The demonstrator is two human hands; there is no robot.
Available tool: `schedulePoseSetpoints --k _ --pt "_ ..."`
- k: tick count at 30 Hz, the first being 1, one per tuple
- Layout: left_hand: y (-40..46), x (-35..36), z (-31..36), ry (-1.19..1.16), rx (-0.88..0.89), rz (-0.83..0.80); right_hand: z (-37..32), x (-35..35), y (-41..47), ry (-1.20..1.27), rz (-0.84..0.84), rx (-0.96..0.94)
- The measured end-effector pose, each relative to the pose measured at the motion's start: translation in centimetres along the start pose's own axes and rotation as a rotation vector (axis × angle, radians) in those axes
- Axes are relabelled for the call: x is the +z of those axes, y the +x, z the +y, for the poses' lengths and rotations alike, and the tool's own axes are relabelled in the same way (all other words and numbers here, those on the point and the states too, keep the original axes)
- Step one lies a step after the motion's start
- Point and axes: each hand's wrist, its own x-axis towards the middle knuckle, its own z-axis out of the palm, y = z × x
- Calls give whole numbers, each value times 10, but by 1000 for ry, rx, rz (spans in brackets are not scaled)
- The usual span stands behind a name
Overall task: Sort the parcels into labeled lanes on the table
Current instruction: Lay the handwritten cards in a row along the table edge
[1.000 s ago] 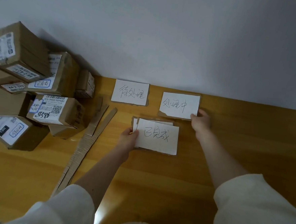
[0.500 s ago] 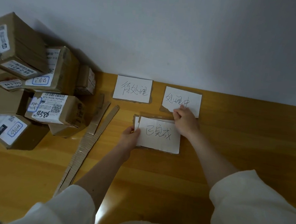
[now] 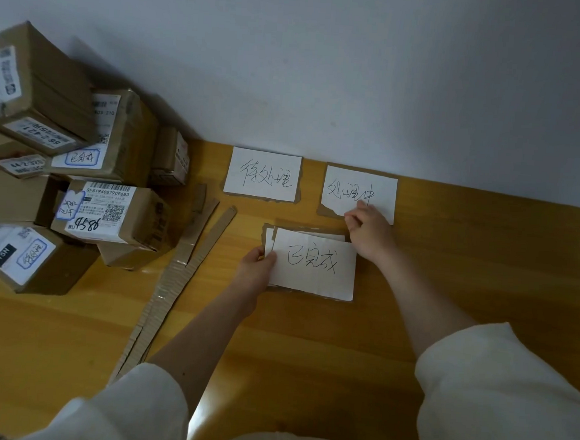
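Head view shows a wooden table (image 3: 484,267) set against a pale wall, with the parcels (image 3: 78,187) heaped at its far left corner; none has been sorted yet, so the pile lies well to the left of both hands, and the left hand (image 3: 256,264) is the nearer one to it; three lane labels lie along the far edge near the middle; the far-left label (image 3: 262,174) and the far-right label (image 3: 359,190) sit side by side close to the wall, and the near label (image 3: 312,267) lies just in front of the gap between them, its long axis running left to right, parallel to the far edge; the left hand pinches the left edge of the near label, thumb on top; the right hand (image 3: 370,234), fingers curled, rests at the far right corner of the near label and overlaps the near edge of the far-right label, though which of the two it holds cannot be told; strips of cardboard (image 3: 182,274) lie between the pile and the labels, running from the far edge toward the person; by judgement the labels are not all placed yet, and the near label probably has to go rightward along the far edge, away from the pile, before any parcel is carried across.
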Motion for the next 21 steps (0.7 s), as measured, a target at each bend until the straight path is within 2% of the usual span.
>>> schedulePoseSetpoints --k 5,9,12,18,21 --pt "-2 0 1 -6 6 1 -3 -5 -5 38 -18 -11" --pt "-5 -1 3 -6 16 0 -9 -12 -24 196 187 -49" --pt "-8 0 4 -20 22 -17 -14 -17 -50 347 290 16" --pt "-22 10 8 -113 49 -72 -6 -17 -113 680 136 317" --pt "-28 18 6 -133 53 -74 5 -10 -134 819 57 381"
